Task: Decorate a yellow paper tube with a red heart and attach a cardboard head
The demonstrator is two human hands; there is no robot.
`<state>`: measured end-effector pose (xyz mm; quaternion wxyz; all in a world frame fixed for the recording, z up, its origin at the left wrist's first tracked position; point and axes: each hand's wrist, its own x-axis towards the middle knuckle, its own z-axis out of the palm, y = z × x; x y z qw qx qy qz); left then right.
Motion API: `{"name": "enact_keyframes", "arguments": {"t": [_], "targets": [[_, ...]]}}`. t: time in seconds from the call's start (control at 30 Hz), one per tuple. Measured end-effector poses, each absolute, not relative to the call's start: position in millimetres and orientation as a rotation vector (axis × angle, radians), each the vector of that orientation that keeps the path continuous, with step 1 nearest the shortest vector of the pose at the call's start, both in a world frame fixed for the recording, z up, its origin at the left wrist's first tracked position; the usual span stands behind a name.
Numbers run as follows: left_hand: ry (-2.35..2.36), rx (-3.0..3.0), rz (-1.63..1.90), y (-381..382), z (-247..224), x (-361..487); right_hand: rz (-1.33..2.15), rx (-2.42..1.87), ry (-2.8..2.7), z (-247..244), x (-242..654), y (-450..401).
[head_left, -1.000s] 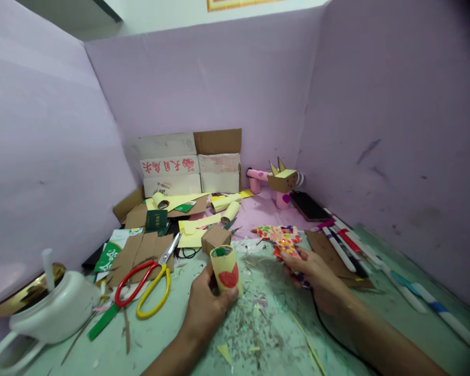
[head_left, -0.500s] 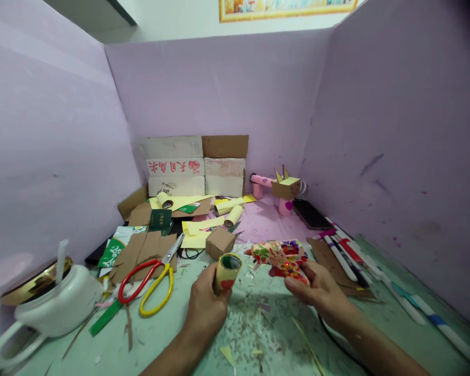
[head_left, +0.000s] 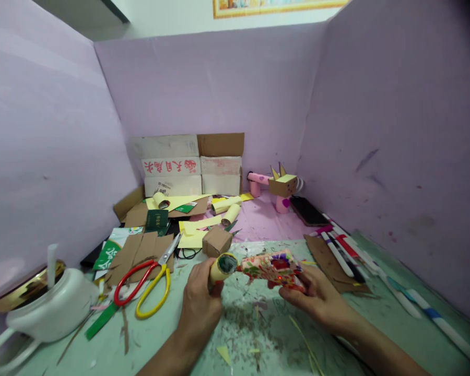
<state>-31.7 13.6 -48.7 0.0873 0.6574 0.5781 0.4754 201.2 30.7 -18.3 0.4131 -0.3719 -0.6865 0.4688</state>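
My left hand [head_left: 202, 297] is closed around a short yellow paper tube [head_left: 218, 272], its open end tilted up and toward the right. In my right hand [head_left: 317, 298] is a flower-patterned glue gun [head_left: 272, 267] with a small red light and a cord trailing below. The gun's nozzle points left and is at or very near the tube's rim; whether they touch I cannot tell. Just behind the tube sits a small brown cardboard box [head_left: 216, 241]. Red-and-yellow-handled scissors [head_left: 155, 282] lie open to the left of my left hand.
A white mug [head_left: 50, 308] stands at the left, near cardboard pieces [head_left: 135, 256]. Yellow tubes [head_left: 231, 214] and paper lie farther back. A pink tube animal with a box head [head_left: 282, 185] stands behind a phone [head_left: 308, 211]. Several markers [head_left: 339, 256] line the right wall.
My right hand has brought the glue gun left and slightly down, so its nozzle is at the tube's rim. My left hand has shifted slightly left, tilting the tube toward the gun.
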Motion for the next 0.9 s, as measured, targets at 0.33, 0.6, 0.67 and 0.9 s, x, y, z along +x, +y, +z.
{"name": "enact_keyframes", "arguments": {"t": [0.33, 0.6, 0.67, 0.9], "targets": [[1.700, 1.980, 1.416, 15.0, -49.4, -32.1, 1.180, -0.981, -1.673, -23.0, 201.5, 29.2], [1.706, 2.010, 1.397, 14.4, -48.0, -31.8, 1.164, -1.006, -1.692, -23.3, 201.5, 29.5], [1.704, 2.038, 1.403, 14.3, -48.6, -32.3, 1.146, -1.024, -1.711, -23.5, 201.9, 29.2], [1.673, 2.115, 1.430, 16.9, -54.1, -34.1, 1.151, -0.996, -1.748, -25.7, 200.9, 28.1]]}}
